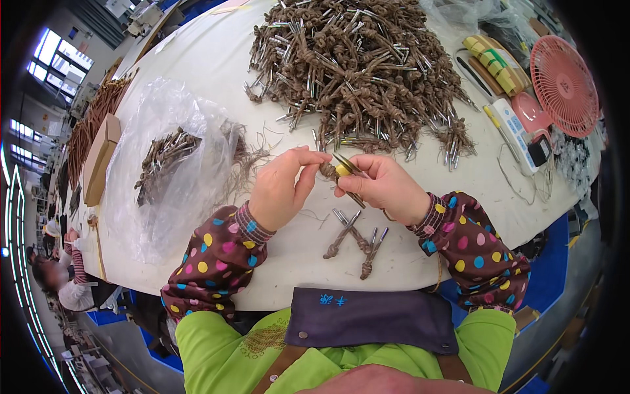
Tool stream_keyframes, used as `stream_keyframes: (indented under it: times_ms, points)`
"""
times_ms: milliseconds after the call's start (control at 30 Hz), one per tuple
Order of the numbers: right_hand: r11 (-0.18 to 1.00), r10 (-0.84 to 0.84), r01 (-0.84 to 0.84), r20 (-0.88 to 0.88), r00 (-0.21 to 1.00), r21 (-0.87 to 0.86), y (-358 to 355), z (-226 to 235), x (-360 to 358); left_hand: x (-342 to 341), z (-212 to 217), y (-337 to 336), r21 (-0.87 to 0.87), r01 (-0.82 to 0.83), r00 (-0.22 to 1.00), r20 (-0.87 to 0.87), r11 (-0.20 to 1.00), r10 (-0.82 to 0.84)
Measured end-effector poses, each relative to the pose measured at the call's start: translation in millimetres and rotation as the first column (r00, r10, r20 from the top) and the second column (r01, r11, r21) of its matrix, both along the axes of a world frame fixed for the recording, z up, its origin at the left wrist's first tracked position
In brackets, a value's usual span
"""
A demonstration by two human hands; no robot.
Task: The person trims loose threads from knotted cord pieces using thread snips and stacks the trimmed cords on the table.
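Note:
In front of my chest, my left hand (284, 185) is closed in a pinch at the end of a brown knotted cord (328, 172). My right hand (388, 188) is wrapped round small metal thread snips (348, 165), their blades pointing up and left beside the knot. A yellow piece shows between the right fingers and the knot; what it belongs to is unclear. Just below the hands, several knotted cords with silver metal tips (352, 230) lie on the white table. A large heap of the same knotted cords (354, 72) rises beyond my hands.
At left lies a clear plastic bag (125, 177) with more cords in it, next to a cardboard box (102, 157). Loose fibre trimmings (246, 164) lie beside the bag. A pink fan (564, 85), a white power strip (515, 133) and a yellow package (497, 64) stand at right.

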State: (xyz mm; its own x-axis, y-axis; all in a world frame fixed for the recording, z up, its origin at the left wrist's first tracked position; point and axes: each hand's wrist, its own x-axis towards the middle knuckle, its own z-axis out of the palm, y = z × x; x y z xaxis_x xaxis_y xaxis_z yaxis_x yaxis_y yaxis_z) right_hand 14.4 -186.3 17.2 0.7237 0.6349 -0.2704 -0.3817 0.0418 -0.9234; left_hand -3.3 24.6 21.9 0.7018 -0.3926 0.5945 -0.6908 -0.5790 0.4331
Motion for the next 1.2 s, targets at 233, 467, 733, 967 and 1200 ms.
stream_keyframes:
  times_ms: [233,467,733,967,1200]
  points:
    - [0.874,-0.130,0.450,0.803,0.582,-0.184,-1,0,-3,0,-2,-3,-0.021,-0.060,0.997,-0.045,0.998,0.059]
    - [0.777,0.161,0.593,0.977,0.138,-0.212,0,5,-6,3,-1,-6,0.163,-0.085,0.986,0.159,0.983,0.059]
    - [0.716,0.331,0.656,0.944,-0.018,-0.238,-2,15,-10,-1,0,-11,0.267,-0.114,0.972,0.227,0.957,0.052]
    - [0.789,0.156,0.585,0.982,0.104,-0.187,-4,11,-3,-3,1,-11,0.204,-0.124,0.978,0.193,0.971,0.084]
    - [0.962,-0.132,0.231,0.483,0.865,-0.149,6,-7,-5,-1,-6,-9,-0.299,-0.259,0.861,-0.502,0.918,0.079]
